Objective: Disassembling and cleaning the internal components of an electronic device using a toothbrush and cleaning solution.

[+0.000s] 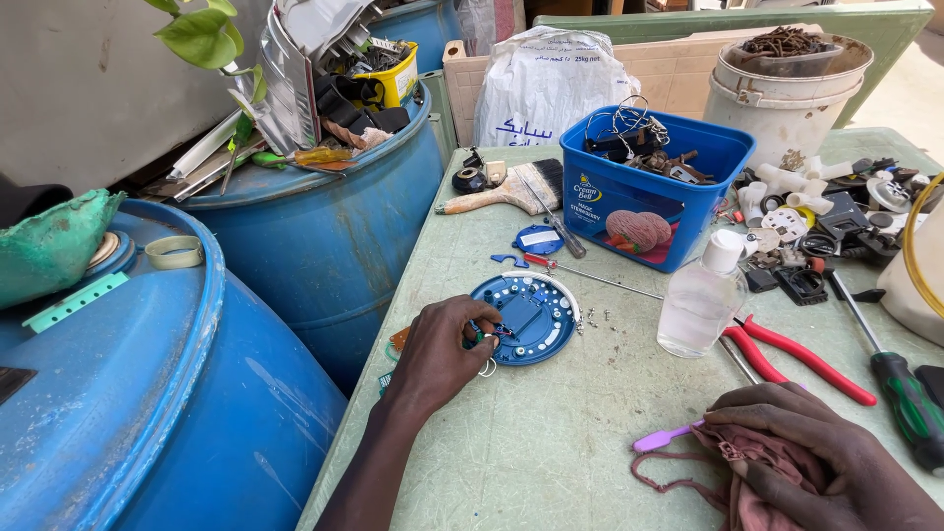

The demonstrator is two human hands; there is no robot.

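Note:
My left hand [440, 349] rests at the left rim of a round blue disc-shaped device part [526, 317] lying on the pale green table [551, 442]. Its fingers are closed on a small green piece at the disc's edge. My right hand [821, 442] lies at the lower right on a pinkish-brown cloth [752, 482], gripping it. A pink toothbrush handle [664, 436] sticks out leftward from under that hand. Tiny screws [598, 317] lie just right of the disc.
A clear plastic bottle [700, 297], red-handled pliers [801, 359], a green-handled screwdriver [910, 398], a thin red screwdriver [580, 272], a paintbrush [506, 192] and a blue tub [654, 182] of parts stand on the table. Blue barrels [147, 393] crowd the left; a white bucket [782, 93] is behind.

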